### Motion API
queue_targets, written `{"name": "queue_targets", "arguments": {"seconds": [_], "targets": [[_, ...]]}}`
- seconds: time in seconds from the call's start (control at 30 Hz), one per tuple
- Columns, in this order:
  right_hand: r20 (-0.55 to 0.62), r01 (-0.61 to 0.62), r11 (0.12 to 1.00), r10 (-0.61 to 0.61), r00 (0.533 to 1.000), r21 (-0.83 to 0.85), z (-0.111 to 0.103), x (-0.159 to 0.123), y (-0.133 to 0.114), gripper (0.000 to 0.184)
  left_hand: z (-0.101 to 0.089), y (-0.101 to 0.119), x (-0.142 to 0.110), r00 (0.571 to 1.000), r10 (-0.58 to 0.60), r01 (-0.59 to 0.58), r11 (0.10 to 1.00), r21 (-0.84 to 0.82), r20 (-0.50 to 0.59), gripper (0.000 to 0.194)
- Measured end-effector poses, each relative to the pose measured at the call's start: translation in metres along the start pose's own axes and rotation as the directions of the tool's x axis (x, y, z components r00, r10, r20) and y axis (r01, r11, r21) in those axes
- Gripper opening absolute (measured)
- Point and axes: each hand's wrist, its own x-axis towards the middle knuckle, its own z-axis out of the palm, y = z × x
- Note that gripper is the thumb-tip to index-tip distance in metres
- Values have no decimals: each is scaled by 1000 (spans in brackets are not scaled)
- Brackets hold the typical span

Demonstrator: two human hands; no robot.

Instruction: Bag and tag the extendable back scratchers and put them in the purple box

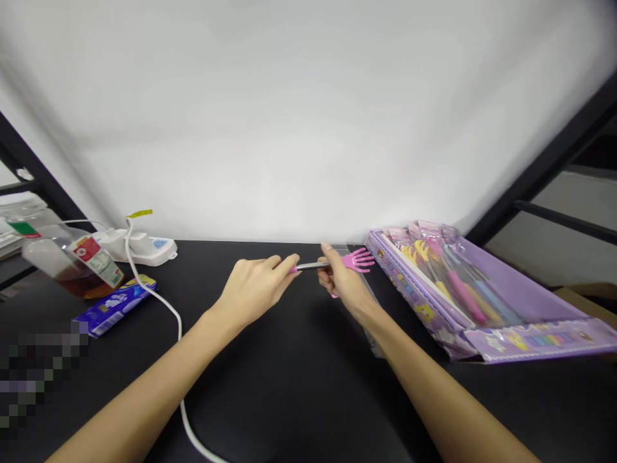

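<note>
A pink back scratcher [357,260] with a hand-shaped head and a metal rod is held level above the black table. My left hand [258,283] is closed around its pink handle end, most of which the fingers hide. Wrapped round the rod close to the head is my right hand [343,278], thumb pointing up. Bare metal shows between the two hands. Beneath my right hand and forearm lies a clear plastic sleeve [375,344], partly covered.
To the right stands a purple display box [535,296] holding several wrapped back scratchers. On the left are a bottle of brown liquid [72,267], a blue packet [116,305], a white power strip [161,251] and a white cable [171,312]. A white wall [289,128] rises behind.
</note>
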Motion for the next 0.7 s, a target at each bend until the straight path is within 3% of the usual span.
{"name": "queue_targets", "arguments": {"seconds": [0.13, 0.17, 0.23, 0.27, 0.33, 0.4, 0.43, 0.5, 0.7], "targets": [[-64, 87, 990, -80, 995, 114, -30, 11, -6, 62, 2, -4, -1, 981, -192, 195, 969, -150, 39, 32], [-106, 123, 991, -117, 988, 58, -40, 12, -7, 62, 3, -4, -1, 972, -226, 233, 957, -172, 62, 30], [-210, 141, 962, -192, 959, -234, -58, 14, -6, 57, 6, -4, -2, 961, -254, 273, 938, -214, 110, 29], [-238, 103, 895, -224, 945, -433, -65, 14, -4, 51, 8, -4, -3, 959, -250, 275, 931, -239, 129, 30], [-241, -28, 662, -232, 943, -749, -76, 13, 1, 35, 11, -2, -4, 963, -222, 259, 920, -294, 154, 31], [-230, -134, 477, -147, 962, -868, -82, 14, 8, 38, 14, -1, -6, 967, -201, 243, 910, -336, 156, 32], [-230, -160, 450, -106, 967, -879, -84, 15, 12, 45, 15, 0, -6, 969, -195, 237, 905, -353, 152, 31], [-237, -176, 483, -67, 969, -858, -86, 18, 19, 53, 18, 1, -7, 973, -184, 224, 898, -379, 139, 31], [-181, -102, 687, -44, 982, -719, -88, 20, 19, 50, 22, 3, -7, 984, -155, 180, 866, -466, 93, 27]]}}
